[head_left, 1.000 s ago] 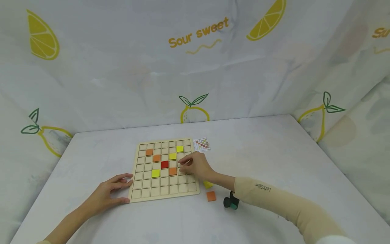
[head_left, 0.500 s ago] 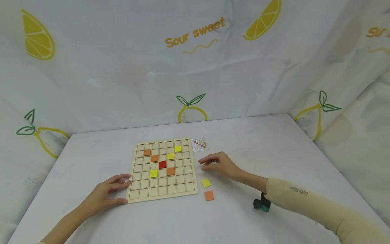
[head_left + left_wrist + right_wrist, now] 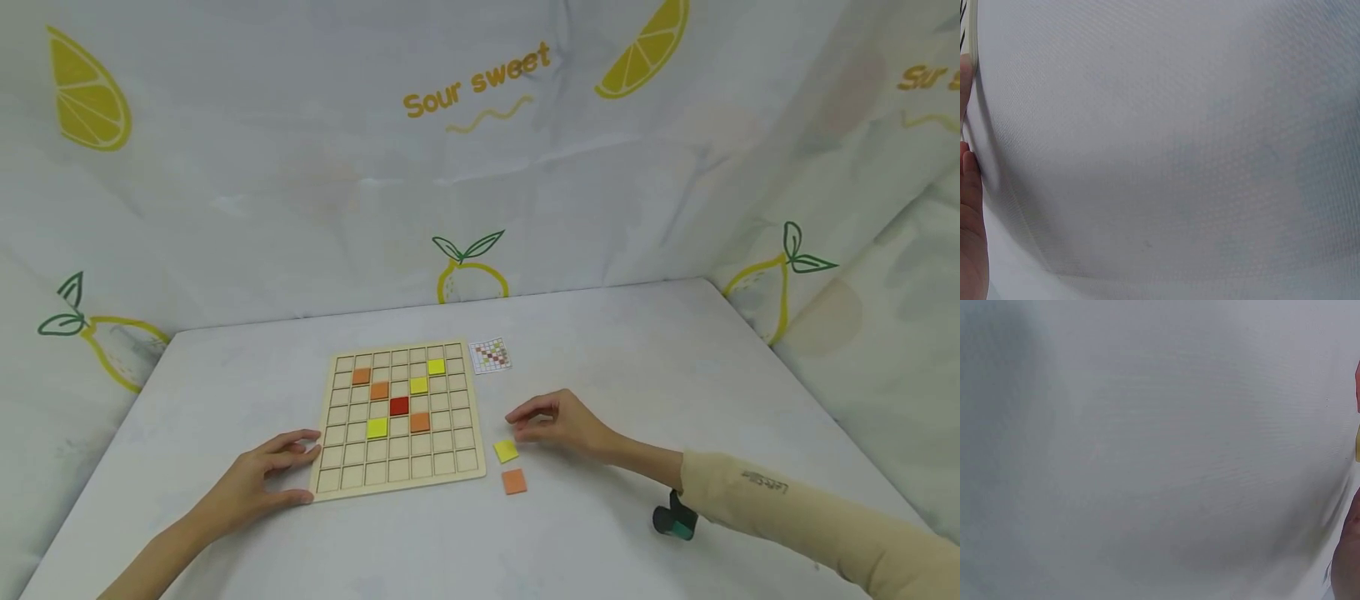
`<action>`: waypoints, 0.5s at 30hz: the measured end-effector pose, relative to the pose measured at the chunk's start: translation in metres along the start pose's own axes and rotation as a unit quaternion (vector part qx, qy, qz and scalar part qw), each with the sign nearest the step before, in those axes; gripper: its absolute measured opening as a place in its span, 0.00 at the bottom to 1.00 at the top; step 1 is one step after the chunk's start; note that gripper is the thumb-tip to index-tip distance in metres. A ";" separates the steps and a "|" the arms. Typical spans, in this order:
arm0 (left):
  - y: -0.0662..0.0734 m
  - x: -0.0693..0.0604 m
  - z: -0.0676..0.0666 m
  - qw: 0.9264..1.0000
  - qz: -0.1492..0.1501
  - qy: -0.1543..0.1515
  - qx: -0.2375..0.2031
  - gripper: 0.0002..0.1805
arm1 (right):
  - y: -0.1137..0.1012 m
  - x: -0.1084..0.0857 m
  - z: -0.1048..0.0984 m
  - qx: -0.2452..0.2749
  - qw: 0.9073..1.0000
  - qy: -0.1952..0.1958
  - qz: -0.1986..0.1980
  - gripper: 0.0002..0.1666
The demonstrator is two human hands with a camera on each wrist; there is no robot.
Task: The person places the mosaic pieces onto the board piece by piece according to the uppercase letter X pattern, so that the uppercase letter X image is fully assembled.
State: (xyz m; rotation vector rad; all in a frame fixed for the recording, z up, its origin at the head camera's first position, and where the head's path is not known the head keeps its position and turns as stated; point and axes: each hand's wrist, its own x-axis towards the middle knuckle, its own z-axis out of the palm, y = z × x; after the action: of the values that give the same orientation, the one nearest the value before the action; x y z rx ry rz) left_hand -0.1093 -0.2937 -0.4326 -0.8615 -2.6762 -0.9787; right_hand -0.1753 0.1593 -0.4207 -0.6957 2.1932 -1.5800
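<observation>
A square wooden grid board (image 3: 397,479) lies on the table, bearing a red tile (image 3: 399,406) and several orange and yellow tiles. Its left edge is touched by my left hand (image 3: 251,479), fingers and thumb resting along the rim near the front corner. To the right of the board, my right hand (image 3: 562,422) hovers with fingertips just beyond a loose yellow tile (image 3: 506,451); I see nothing held in it. A loose orange tile (image 3: 514,482) lies nearer the front. Only part of the left hand (image 3: 971,225) and part of the right hand (image 3: 1347,550) show in the wrist views.
A small printed card (image 3: 491,355) with a coloured grid pattern lies at the board's upper right. A black strapped device (image 3: 675,518) hangs under the right wrist. White lemon-print cloth (image 3: 300,208) stands behind and beside the table (image 3: 615,350).
My right hand has left the board, moved right, then come down and nearer towards the loose yellow tile. The left hand stays at the board's edge. The view has shifted slightly.
</observation>
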 end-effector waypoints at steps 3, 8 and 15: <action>0.000 0.000 0.000 1.000 0.001 0.000 -0.003 0.32 | 0.001 -0.001 0.001 0.014 1.000 -0.008 0.003 0.17; 0.001 0.000 0.000 1.000 0.003 -0.001 -0.005 0.32 | 0.003 -0.003 0.002 0.015 1.000 -0.025 0.009 0.19; 0.002 0.000 0.000 1.000 0.008 0.003 -0.003 0.32 | 0.003 -0.003 0.004 -0.039 0.999 -0.032 -0.004 0.19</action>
State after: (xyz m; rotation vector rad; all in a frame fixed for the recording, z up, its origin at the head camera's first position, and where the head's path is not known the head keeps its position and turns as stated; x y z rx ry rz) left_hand -0.1085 -0.2924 -0.4314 -0.8785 -2.6577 -0.9852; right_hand -0.1711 0.1586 -0.4253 -0.7688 2.2183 -1.4623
